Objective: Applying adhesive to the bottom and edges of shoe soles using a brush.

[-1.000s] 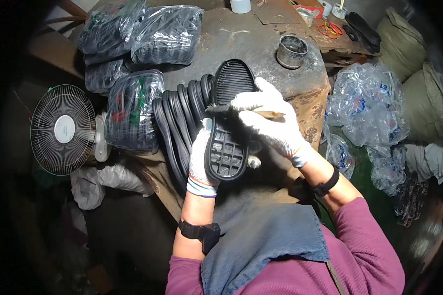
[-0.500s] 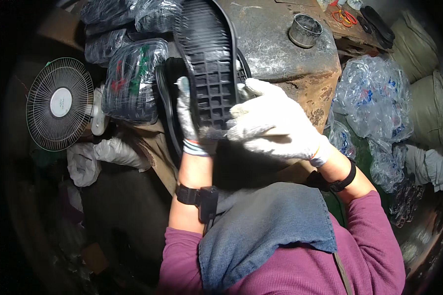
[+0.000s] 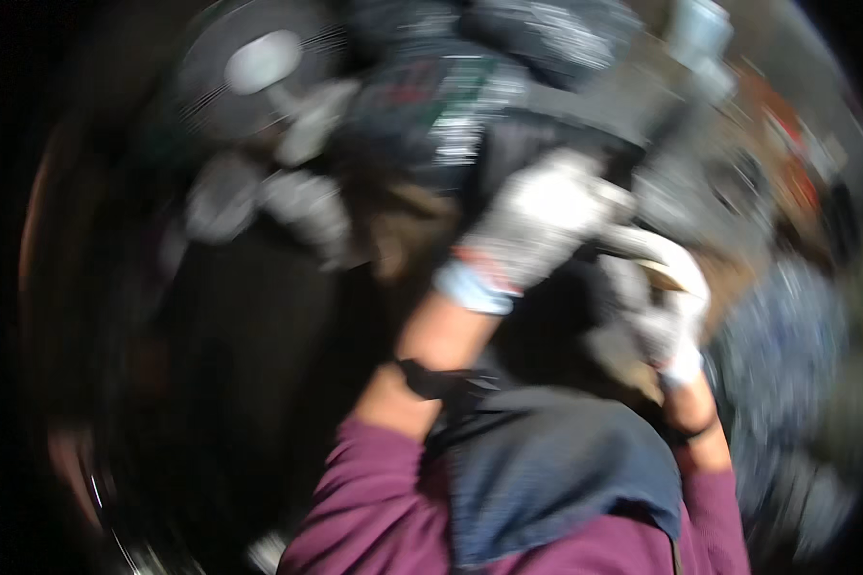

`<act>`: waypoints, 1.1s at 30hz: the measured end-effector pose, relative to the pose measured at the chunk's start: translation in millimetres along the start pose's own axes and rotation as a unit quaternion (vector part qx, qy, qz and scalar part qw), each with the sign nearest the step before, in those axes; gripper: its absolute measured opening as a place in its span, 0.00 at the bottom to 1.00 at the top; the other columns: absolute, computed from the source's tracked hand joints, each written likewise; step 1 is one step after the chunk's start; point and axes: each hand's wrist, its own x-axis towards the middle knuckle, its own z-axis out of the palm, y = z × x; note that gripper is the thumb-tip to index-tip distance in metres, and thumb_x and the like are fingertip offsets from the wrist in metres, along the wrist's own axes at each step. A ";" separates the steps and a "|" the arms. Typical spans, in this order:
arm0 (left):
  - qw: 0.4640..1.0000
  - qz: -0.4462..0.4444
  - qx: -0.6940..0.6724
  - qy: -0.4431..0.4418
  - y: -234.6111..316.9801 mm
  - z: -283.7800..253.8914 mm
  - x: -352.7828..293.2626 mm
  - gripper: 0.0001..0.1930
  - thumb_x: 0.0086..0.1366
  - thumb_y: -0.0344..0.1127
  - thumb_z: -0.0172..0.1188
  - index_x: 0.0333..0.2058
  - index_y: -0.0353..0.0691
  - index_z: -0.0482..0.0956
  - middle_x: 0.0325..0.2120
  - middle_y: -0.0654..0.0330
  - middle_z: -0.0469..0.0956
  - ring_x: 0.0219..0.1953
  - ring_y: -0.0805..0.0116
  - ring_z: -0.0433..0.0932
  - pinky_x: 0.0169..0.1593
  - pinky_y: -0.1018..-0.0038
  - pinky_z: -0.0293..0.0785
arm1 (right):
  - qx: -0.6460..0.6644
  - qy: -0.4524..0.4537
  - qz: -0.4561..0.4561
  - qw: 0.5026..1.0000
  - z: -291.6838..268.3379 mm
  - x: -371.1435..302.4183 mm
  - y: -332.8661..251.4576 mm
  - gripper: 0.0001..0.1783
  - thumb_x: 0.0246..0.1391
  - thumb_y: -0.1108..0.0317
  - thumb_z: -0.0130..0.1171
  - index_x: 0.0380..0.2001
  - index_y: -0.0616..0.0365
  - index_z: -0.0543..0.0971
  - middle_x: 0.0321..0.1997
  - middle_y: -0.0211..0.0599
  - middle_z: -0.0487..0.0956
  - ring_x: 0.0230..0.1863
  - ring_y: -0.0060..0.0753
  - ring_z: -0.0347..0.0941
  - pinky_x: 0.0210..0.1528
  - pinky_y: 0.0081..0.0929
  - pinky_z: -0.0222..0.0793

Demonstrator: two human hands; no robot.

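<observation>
The picture is smeared by motion. My left hand (image 3: pixel 547 211), in a white knitted glove, shows its back, with its fingertips pointing right toward my other hand. Just beyond it lie dark black shapes (image 3: pixel 518 144), apparently the black shoe soles; whether the left hand grips one cannot be made out. My right hand (image 3: pixel 666 297), also gloved, is close beside it on the right, its fingers curled around something pale and too blurred to name. Both hands are over the near side of the work surface.
Wrapped dark packages (image 3: pixel 431 105) are stacked at the far side. A fan (image 3: pixel 264 62) stands at the upper left, white bags (image 3: pixel 307 206) below it. A round tin (image 3: pixel 736 182) is on the table at right; clear plastic bags (image 3: pixel 781 335) lie beyond the table's right edge.
The view has swung, so surroundings appear shifted right and up. The sole held up between my hands no longer shows clearly; my left hand has turned its back upward.
</observation>
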 end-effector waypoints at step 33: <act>0.348 -0.259 -0.634 0.641 99.6 -65.2 -396.7 0.48 0.71 0.74 0.47 0.63 0.26 0.70 0.51 0.30 0.79 0.50 0.30 0.82 0.56 0.43 0.81 | -0.058 0.095 -0.116 0.987 -39.8 61.0 70.9 0.17 0.73 0.72 0.53 0.56 0.68 0.84 0.54 0.46 0.87 0.52 0.34 0.84 0.54 0.30 0.81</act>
